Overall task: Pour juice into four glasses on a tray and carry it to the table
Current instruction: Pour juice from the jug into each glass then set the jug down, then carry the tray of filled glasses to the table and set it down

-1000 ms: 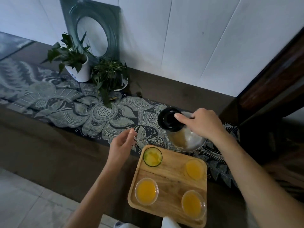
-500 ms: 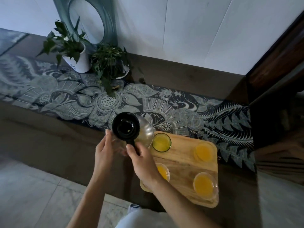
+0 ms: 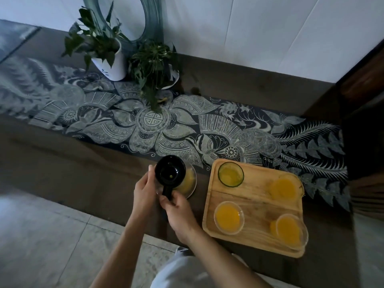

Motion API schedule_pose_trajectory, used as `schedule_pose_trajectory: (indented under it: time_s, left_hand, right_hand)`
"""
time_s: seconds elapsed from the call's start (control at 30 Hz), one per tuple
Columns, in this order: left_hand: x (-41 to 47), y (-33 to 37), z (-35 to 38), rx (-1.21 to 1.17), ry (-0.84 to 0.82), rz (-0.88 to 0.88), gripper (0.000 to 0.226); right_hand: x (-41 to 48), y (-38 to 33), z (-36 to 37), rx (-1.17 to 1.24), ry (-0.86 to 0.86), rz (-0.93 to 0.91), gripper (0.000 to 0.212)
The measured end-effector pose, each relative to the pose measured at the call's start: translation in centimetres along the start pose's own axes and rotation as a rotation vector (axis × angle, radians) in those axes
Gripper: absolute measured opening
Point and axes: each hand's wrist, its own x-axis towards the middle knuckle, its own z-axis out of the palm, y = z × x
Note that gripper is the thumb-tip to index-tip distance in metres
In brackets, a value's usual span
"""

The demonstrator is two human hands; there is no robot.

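Observation:
A glass juice jug (image 3: 186, 180) with a black lid and black handle stands upright on the dark counter, left of the wooden tray (image 3: 259, 199). My right hand (image 3: 178, 210) grips the handle. My left hand (image 3: 144, 191) cups the jug's left side by the lid. On the tray stand several glasses of orange juice: a green-rimmed one (image 3: 230, 174) at the back left, clear ones at the back right (image 3: 283, 187), front left (image 3: 228, 217) and front right (image 3: 288, 230). A little juice shows in the jug's base.
A patterned dark runner (image 3: 145, 129) covers the counter behind the jug and tray. Two potted plants (image 3: 110, 57) and a round-holed ornament stand at the back by the white wall. Dark wooden furniture (image 3: 365, 121) rises at the right. Pale floor tiles lie at the lower left.
The jug has gone from behind the tray to the counter on its left. My left hand came onto its side. The view has shifted, with the tray now further right.

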Motion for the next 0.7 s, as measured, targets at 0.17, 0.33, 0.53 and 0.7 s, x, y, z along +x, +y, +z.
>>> schedule_pose_trajectory:
  time_s: [0.17, 0.33, 0.53, 0.7]
  left_hand:
    - [1.7, 0.0, -1.2, -0.001, -0.038, -0.006, 0.055]
    - [2.6, 0.4, -2.0, -0.006, -0.087, -0.012, 0.060]
    - [2.0, 0.8, -1.8, 0.075, -0.031, 0.011, 0.054]
    - [-0.5, 2.3, -1.5, 0.182, 0.188, 0.136, 0.067]
  right_hand:
    - [0.9, -0.7, 2.1, 0.014, 0.023, 0.001, 0.029]
    - [1.4, -1.2, 3.0, -0.062, 0.048, -0.048, 0.026]
    - [0.5, -1.8, 0.7, -0.233, -0.021, 0.009, 0.057]
    - [-2.9, -4.1, -5.1, -0.306, -0.110, 0.041, 0.058]
